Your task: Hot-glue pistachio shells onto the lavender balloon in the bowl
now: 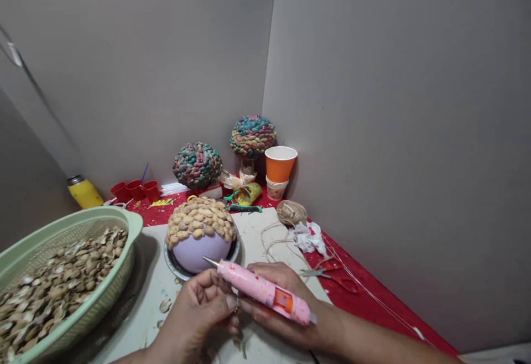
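Observation:
My right hand (pixel 274 300) is wrapped round a pink glue gun (pixel 261 291) whose metal tip points left towards a lilac ball (pixel 199 250). The ball sits in a dark dish (pixel 174 264), and its top half is covered with tan shells (pixel 201 217). My left hand (pixel 199 311) is closed in a pinch just under the gun's tip; what its fingers hold is hidden. Both hands hover over a white board (pixel 257 225) in front of the ball.
A green basket (pixel 103 292) full of shells stands at the left. Behind the ball are two coloured shell balls (pixel 197 164), stacked orange cups (pixel 280 167), red cups (pixel 135 190) and a yellow bottle (pixel 85 192). Twine (pixel 290 212) and red scissors (pixel 336 275) lie at the right. Grey partitions close in the corner.

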`<state>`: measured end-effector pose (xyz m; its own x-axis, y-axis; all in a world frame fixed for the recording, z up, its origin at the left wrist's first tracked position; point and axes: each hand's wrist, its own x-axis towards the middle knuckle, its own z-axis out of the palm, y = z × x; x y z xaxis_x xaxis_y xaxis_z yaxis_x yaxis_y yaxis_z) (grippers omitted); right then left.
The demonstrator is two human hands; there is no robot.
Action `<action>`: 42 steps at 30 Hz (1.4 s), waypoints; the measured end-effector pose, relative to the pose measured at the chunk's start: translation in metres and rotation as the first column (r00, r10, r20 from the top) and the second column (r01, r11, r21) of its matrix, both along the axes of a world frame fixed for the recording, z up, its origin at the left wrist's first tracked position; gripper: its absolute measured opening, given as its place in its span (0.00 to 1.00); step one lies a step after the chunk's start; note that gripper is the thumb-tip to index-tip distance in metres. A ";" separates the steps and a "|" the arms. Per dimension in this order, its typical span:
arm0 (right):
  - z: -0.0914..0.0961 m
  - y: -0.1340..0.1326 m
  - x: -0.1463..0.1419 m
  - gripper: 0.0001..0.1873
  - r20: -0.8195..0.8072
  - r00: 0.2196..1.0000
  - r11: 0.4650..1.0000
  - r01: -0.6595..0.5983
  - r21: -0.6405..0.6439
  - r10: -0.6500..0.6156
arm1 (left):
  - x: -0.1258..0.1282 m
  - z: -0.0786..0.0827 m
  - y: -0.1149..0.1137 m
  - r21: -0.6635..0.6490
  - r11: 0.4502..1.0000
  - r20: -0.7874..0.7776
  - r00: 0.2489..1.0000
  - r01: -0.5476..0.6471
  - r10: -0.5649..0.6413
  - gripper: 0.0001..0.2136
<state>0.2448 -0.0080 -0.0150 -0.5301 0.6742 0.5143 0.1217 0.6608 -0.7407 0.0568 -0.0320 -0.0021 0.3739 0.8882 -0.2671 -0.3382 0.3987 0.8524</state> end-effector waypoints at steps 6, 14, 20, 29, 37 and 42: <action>-0.002 0.000 0.000 0.21 0.093 0.996 0.993 -0.004 0.120 -0.008 | 0.003 -0.004 0.000 0.001 0.998 0.002 0.998 -0.059 0.059 0.19; 0.003 -0.004 -0.004 0.24 -0.003 0.999 0.966 0.038 0.254 -0.038 | -0.003 0.010 0.004 -0.095 0.991 0.085 0.991 -0.093 0.101 0.12; 0.012 -0.008 0.000 0.08 -0.062 0.980 0.980 0.191 0.057 -0.188 | -0.011 0.010 0.005 -0.127 0.992 0.148 0.989 0.009 0.010 0.09; 0.000 -0.004 -0.002 0.11 -0.006 0.980 0.975 0.201 0.096 -0.201 | -0.008 0.013 0.003 -0.124 0.992 0.117 0.993 0.037 -0.022 0.09; 0.000 -0.006 -0.003 0.15 -0.009 0.993 0.991 0.118 0.068 -0.118 | -0.001 0.009 -0.002 -0.001 1.000 0.008 1.000 -0.023 0.023 0.16; -0.001 -0.006 -0.003 0.12 -0.008 0.998 0.992 0.062 0.113 -0.061 | 0.001 -0.006 0.000 0.058 0.995 0.038 0.996 -0.080 0.078 0.16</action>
